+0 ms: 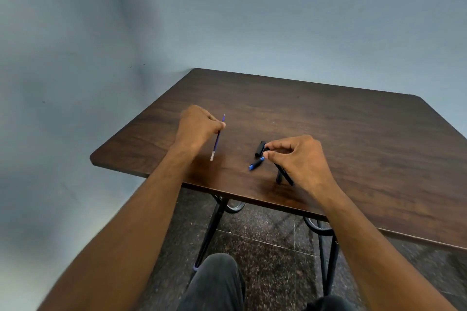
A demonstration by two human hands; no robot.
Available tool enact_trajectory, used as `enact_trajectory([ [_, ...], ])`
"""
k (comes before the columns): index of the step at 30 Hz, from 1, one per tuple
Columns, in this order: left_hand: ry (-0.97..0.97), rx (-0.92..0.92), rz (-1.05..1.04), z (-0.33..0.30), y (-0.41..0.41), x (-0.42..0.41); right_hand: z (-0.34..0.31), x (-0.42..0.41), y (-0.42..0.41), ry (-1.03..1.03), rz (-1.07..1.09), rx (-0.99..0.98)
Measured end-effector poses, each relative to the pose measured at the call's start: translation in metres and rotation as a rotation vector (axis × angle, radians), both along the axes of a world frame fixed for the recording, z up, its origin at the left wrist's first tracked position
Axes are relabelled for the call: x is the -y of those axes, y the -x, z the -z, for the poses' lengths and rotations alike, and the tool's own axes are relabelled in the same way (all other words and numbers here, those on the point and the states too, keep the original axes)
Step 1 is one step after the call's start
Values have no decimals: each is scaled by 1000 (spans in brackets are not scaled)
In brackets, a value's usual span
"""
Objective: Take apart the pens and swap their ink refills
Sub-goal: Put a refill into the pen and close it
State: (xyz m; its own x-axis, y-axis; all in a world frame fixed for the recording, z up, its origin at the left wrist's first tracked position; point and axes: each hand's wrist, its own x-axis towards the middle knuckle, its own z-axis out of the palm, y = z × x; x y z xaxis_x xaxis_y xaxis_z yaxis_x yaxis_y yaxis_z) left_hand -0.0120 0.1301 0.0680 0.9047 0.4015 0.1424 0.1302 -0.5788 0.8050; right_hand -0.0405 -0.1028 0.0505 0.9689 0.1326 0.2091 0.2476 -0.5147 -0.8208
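A plain blue-grey wall fills the upper half of the view, and below it a dark wood-grain counter (328,121) on black metal legs stands over a speckled tiled floor; the person's knees in dark trousers show at the bottom edge. Going left to right: the left hand (198,126) is raised a little over the counter with its fingers curled, pinching a thin blue ink refill (217,139) near its upper end, so the refill hangs slanting down with its pale end lowest, close above the wood. It appears to be held clear of the other parts, probably so that it stays ready to go into another barrel. Toward the middle, a short black cap piece (260,148) lies on the counter, and just in front of it a small black part with blue ends (256,163); both seem set aside within easy reach. On the right, the right hand (300,159) rests low over the counter, thumb and fingers curled together around the upper end of a black pen barrel (286,176), which slants toward the person beneath the palm. A second dark length shows beside the barrel, though whether it is another pen or a shadow cannot be told. One pen looks already dismantled; the swap itself seems not yet made.
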Motion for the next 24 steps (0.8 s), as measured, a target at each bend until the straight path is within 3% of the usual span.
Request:
enact_trajectory([
  [6,-121,-125,5,25,-4,6,-1,-4,-3,40,-12,4],
  [24,-95,-37,-136,40,-2,11,4,-10,-8,53,-18,0],
])
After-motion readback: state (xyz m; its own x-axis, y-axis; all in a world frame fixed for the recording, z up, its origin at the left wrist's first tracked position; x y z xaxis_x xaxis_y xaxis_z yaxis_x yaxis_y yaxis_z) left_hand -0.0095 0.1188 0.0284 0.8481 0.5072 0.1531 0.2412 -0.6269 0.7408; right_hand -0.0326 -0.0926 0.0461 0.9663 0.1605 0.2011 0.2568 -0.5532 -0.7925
